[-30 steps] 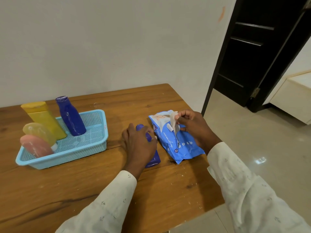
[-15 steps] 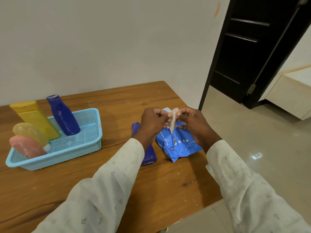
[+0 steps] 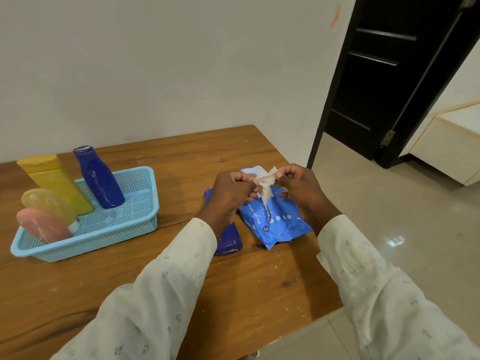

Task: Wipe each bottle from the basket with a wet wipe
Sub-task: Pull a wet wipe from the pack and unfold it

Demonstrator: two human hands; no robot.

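Both hands pinch a white wet wipe (image 3: pixel 266 183) above the blue wipes pack (image 3: pixel 275 223), which lies on the wooden table (image 3: pixel 181 157). My left hand (image 3: pixel 232 193) holds the wipe's left edge and my right hand (image 3: pixel 298 189) holds its right edge. The wipe's lower end still reaches into the pack. A dark blue bottle (image 3: pixel 228 242) lies on the table under my left wrist, mostly hidden. The light blue basket (image 3: pixel 135 227) at the left holds a dark blue bottle (image 3: pixel 100 179), a yellow bottle (image 3: pixel 55 181), a pale yellow bottle (image 3: pixel 48 203) and a pink bottle (image 3: pixel 42 226).
The table's right edge runs just beyond the wipes pack, with tiled floor (image 3: pixel 389 229) below. A white wall stands behind the table. A dark door (image 3: pixel 389 74) is open at the right.
My left hand left the lying blue bottle and came up to the wipe. Both hands now spread the wipe apart above the pack.
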